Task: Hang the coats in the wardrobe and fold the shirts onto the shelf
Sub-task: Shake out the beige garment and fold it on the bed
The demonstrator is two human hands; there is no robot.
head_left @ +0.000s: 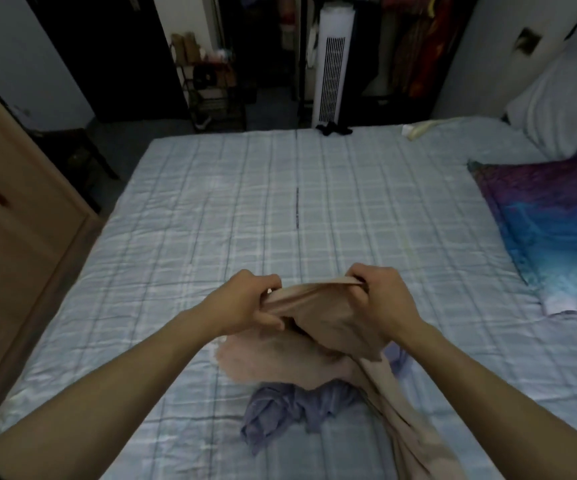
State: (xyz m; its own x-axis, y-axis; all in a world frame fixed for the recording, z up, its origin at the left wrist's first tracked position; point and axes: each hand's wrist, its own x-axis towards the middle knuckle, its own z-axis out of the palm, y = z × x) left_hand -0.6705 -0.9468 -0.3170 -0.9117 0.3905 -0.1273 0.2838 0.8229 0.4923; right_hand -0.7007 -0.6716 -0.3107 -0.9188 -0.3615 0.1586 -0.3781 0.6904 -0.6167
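Both hands hold a beige shirt lifted above the bed. My left hand pinches its upper edge on the left, and my right hand grips the same edge on the right. The cloth is stretched between them and trails down toward the lower right. Under it lie a pale pink garment and a crumpled blue-grey shirt on the plaid cover. An open wardrobe with hanging red and orange clothes stands at the back right.
A purple and blue cloth lies on the bed's right side, with pillows behind it. A white tower fan stands past the far edge. A wooden cabinet flanks the left. A small rack stands at the back.
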